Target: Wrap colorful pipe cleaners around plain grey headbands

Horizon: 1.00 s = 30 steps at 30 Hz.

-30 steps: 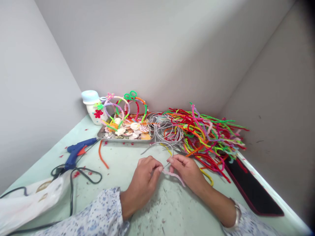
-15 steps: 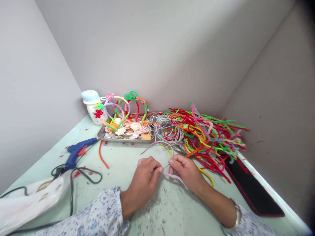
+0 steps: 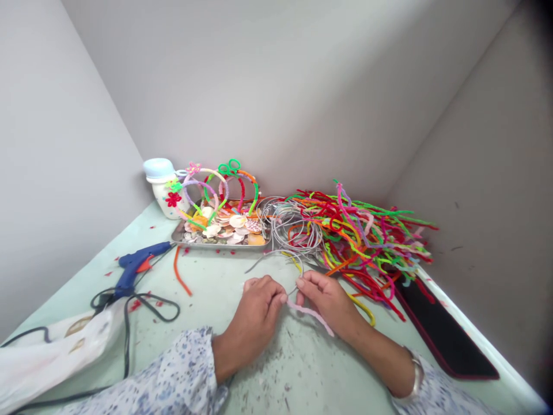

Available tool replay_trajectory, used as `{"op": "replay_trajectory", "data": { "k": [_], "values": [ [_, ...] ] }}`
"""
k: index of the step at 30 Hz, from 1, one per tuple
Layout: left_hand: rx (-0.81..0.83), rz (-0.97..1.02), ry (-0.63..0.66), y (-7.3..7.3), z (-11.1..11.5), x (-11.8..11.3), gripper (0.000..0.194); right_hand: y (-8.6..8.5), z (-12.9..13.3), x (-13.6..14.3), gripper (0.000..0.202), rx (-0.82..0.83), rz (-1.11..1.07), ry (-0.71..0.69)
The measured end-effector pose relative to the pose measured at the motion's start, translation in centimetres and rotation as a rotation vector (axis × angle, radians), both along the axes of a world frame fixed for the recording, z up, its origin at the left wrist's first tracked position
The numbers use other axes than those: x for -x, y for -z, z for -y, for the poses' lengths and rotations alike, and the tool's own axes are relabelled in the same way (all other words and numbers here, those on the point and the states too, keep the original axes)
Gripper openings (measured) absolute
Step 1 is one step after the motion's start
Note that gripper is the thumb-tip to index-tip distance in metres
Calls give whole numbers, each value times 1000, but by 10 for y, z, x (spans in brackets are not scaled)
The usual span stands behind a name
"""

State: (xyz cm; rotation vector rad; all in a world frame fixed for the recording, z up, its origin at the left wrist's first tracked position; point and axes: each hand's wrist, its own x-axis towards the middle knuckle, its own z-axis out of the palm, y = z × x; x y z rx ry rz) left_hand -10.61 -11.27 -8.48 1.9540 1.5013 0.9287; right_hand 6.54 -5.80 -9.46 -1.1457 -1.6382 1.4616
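Observation:
Near the table's middle my left hand [image 3: 258, 308] is closed, thumb and forefinger pinching one end of a pale pink pipe cleaner [image 3: 311, 314]. The rest of that fuzzy stem trails to the right, below my other hand. My right hand [image 3: 325, 297] pinches a thin grey wire [image 3: 301, 266], which runs up toward a loose wire coil [image 3: 298, 230] behind. A short bit of wire shows between the two hands, whose fingertips are close together. How wire and pipe cleaner meet is hidden by my left fingers.
A metal tray [image 3: 224, 246] of seashells with pipe-cleaner headbands stands behind, beside a white bottle [image 3: 166, 196]. Many coloured pipe cleaners [image 3: 367, 236] are heaped at right, near a black flat case [image 3: 449, 334]. A blue glue gun [image 3: 133, 268] with its cord lies left, by a white bag [image 3: 64, 357].
Both hands stay almost in place, still pinching. The pink pipe cleaner's free end has shifted slightly to the right and down.

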Motion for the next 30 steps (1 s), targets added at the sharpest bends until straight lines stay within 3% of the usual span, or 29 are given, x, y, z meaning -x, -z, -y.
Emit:
{"op": "replay_trajectory", "data": {
  "k": [14, 19, 22, 30],
  "values": [
    [-7, 88, -20, -2, 2, 2, 21, -3, 2, -1, 32, 27, -3, 2],
    [-46, 76, -61, -1, 1, 2, 20, 5, 5, -3, 18, -138, -112, 80],
    [-66, 66, -74, -1, 0, 3, 20, 9, 6, -3, 22, -235, -76, 77],
    [-127, 6, -71, -2, 2, 1, 6, 14, 4, -3, 19, -229, -2, 68]
  ]
}}
